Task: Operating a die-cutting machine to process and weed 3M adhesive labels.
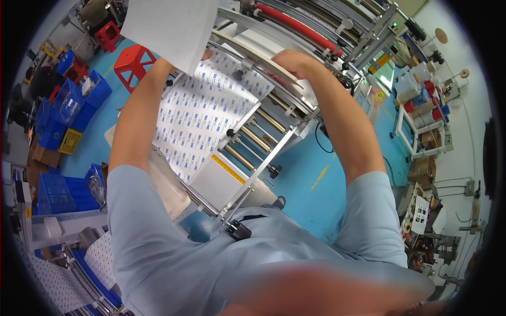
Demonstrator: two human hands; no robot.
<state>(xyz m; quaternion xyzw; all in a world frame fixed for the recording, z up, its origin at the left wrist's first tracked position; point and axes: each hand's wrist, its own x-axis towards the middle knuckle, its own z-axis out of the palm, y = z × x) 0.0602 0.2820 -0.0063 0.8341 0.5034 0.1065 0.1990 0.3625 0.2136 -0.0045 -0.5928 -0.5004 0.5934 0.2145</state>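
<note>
A plain white sheet (168, 29) rises at the top left and covers most of my left hand (206, 55). Only a bit of its fingers shows past the sheet's right edge, above the liner, so its grip is hidden. White liner material (197, 113) with a repeated blue print runs down over the machine frame. Across the frame, my right hand (293, 63) is closed, with curled fingers at a long pale strip (253, 57) with a curved edge. Its fingertips are partly hidden, and what they grip is unclear.
Metal rollers (255, 139) and a silver side rail (258, 176) with black knobs lie below my hands. A red roller (298, 29) crosses the machine at the back. Red stools (132, 63) and blue bins (95, 100) stand to the left. A white cart (421, 131) stands on the right.
</note>
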